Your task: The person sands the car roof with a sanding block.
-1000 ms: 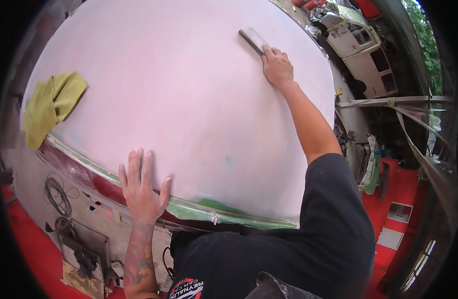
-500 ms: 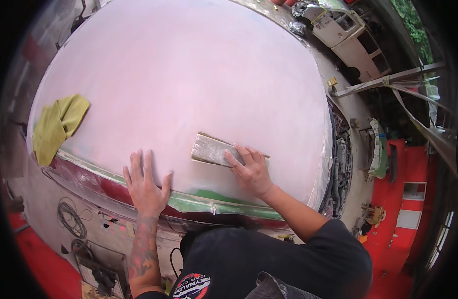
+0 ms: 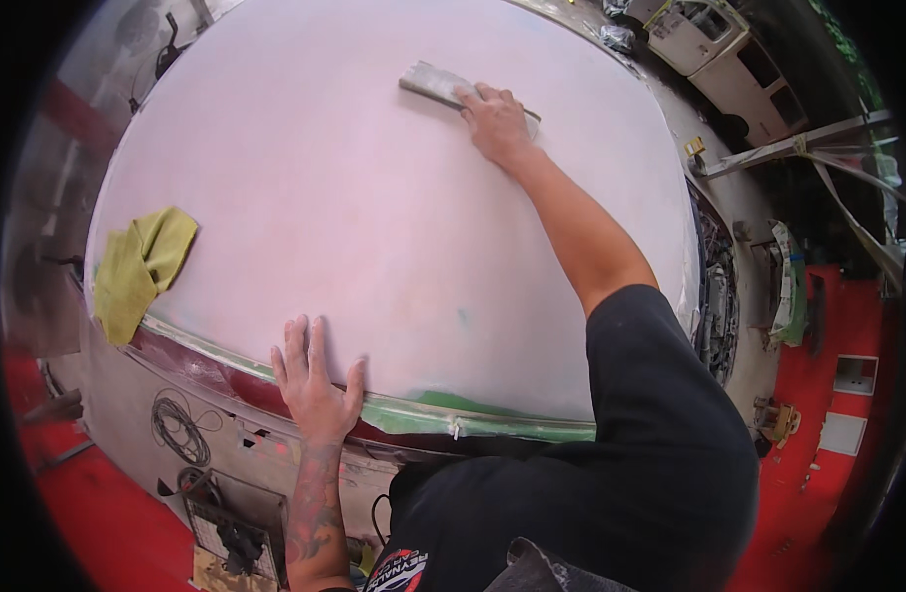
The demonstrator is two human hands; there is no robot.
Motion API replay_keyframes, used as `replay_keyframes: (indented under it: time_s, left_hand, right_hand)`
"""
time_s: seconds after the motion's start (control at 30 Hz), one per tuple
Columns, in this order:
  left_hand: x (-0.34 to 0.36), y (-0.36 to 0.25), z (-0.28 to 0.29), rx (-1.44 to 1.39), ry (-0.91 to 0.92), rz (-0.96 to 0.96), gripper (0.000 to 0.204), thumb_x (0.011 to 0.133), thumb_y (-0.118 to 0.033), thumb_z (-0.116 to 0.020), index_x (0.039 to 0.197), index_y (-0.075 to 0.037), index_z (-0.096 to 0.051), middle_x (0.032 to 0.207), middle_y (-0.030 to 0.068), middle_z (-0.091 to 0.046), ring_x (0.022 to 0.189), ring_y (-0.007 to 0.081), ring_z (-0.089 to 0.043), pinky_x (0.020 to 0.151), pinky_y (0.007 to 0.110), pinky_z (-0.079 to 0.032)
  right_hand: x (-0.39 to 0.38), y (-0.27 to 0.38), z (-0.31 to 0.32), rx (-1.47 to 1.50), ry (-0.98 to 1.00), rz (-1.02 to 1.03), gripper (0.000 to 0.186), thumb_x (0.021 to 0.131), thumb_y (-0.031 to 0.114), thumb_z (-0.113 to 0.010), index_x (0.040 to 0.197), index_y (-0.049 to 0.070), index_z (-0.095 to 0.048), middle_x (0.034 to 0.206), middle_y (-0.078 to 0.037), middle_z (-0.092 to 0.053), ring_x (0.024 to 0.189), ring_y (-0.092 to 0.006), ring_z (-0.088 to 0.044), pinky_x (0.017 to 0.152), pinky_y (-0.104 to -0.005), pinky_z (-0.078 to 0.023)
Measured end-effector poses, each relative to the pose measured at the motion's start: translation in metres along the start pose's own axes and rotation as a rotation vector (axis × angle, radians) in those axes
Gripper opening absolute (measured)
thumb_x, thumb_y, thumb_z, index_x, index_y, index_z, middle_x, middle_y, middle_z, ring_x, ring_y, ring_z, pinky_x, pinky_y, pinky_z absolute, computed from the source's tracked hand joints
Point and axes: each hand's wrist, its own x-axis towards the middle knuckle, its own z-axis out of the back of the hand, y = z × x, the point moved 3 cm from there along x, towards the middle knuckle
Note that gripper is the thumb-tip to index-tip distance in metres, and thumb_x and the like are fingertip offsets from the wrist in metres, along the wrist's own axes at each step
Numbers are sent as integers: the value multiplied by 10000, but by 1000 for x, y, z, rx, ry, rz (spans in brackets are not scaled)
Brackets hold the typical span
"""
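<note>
A large panel point(image 3: 295, 197), coated in dusty pale pink and shaped like a car body part, fills the middle of the view. On its far part, my right hand point(image 3: 499, 123) grips a long grey sanding block point(image 3: 435, 81) that lies against the surface. The thumb and fingers wrap over the block's right half, and my arm is stretched out. My left hand point(image 3: 320, 390) rests on the near edge with its fingers spread, holding nothing. Green masking tape point(image 3: 453, 414) runs along that edge beside it. A folded yellow-green cloth point(image 3: 142, 266) drapes over the panel's left corner.
Below the edge is dark red bodywork point(image 3: 211, 370). A coiled cable point(image 3: 180, 431) lies on the floor at left, near a framed mesh stand point(image 3: 236, 533). An exposed engine bay point(image 3: 717, 296) borders the right side. A white van point(image 3: 719, 64) stands at the far right.
My right hand has pushed the sanding block from the near part of the panel to its far part. My left hand stays on the edge. The whole view has shifted slightly.
</note>
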Motion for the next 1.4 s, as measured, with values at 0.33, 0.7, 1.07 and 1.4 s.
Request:
replay_keyframes:
  time_s: [0.33, 0.7, 1.07, 1.4]
  left_hand:
    - [2, -2, -2, 61, 34, -3, 711, 873, -339, -697, 1481, -60, -457, 1523, 220, -413, 1456, 392, -347, 1175, 607, -228]
    - [-3, -1, 0, -1, -6, -7, 718, 856, -339, -713, 1461, -31, -477, 1500, 220, -452, 1424, 405, -404, 1157, 617, -251]
    - [0, 0, 0, 44, -14, 14, 706, 865, -293, -715, 1483, -66, -459, 1526, 188, -430, 1443, 366, -376, 1184, 586, -227]
    - [-1, 1, -1, 43, 22, 8, 723, 861, -327, -708, 1472, -30, -464, 1515, 215, -433, 1444, 402, -370, 1175, 612, -227]
  right_hand:
    - [-263, 104, 110, 260, 160, 380, 485, 853, 162, -688, 1334, 210, -647, 1394, -127, -552, 1201, -292, -529, 1069, -471, -398]
    - [21, -44, 3, -60, 35, -23, 435, 947, 226, -634, 1380, 215, -588, 1350, -139, -597, 1178, -372, -574, 1025, -481, -467]
    - [-270, 100, 117, 162, 63, 75, 484, 828, 125, -692, 1308, 165, -655, 1315, -153, -574, 1130, -327, -547, 966, -468, -445]
    - [-92, -52, 48, -45, 25, -32, 436, 935, 188, -634, 1368, 169, -597, 1324, -174, -594, 1166, -376, -567, 981, -485, -467]
